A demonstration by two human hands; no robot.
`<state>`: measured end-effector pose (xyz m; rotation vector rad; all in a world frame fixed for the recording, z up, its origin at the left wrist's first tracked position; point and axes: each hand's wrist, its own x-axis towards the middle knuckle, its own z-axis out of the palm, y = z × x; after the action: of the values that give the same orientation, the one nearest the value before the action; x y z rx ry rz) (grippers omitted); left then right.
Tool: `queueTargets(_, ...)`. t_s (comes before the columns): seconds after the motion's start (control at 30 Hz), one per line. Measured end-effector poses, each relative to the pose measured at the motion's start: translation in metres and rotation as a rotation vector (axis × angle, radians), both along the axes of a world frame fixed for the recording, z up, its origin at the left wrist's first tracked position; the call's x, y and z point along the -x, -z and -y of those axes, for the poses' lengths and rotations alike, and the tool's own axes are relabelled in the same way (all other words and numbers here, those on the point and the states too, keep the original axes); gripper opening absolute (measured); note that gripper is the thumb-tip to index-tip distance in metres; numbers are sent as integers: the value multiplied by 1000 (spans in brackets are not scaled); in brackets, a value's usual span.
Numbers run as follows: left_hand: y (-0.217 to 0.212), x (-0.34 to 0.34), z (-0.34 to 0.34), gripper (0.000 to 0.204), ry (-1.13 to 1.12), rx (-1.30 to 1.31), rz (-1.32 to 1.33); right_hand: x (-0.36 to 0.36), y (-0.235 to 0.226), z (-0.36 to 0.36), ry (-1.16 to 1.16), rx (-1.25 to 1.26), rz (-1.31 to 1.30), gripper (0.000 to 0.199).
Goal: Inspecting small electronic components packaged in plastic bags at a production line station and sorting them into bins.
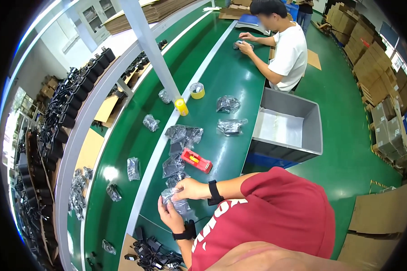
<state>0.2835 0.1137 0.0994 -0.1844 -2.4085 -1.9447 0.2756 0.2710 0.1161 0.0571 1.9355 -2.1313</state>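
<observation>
My left hand (171,217) and my right hand (189,189) are both closed on a clear plastic bag (169,193) at the near part of the green workbench. Fingers cover much of the bag, and what it contains is hard to make out. Just beyond my hands lies a row of bagged dark items (173,166), which look like power adapters. Beside that row rests a red tape dispenser (196,161) with a yellow part in it. Below my left hand, loose black adapters with cables (151,253) are heaped at the bench's near end.
Bagged items (133,169) lie spaced along the green strip to the left. Tape rolls (181,107) stand by the metal post (156,54). A grey bin (312,113) stands at the bench's right edge. Farther off, a co-worker (290,54) handles a small bagged item.
</observation>
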Motion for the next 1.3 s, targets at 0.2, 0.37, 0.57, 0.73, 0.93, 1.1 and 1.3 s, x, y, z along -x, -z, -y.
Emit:
queueTargets(0.2,-3,-4,6,58,49,74,-50,3,10,2,37,128,14,23)
queueTargets(0.37,-23,-13,-12,87,159,505,-105,0,14,5,198,108,135,14)
queueTargets(0.57,-20,2,-18,83,147,492,-137,2,27,4,169,414,284,12)
queueTargets(0.73,-16,3,-8,92,149,170,144,2,17,-10,67,502,381,33)
queueTargets(0.93,-9,3,-7,93,147,106,201,1,4,-13,-196,150,327,36)
queueTargets(1.1,-2,5,7,99,400,-165,353,3,13,-12,-258,133,309,35)
queueTargets(1.3,9,4,14,98,453,-270,558,1,24,-8,-257,146,307,33)
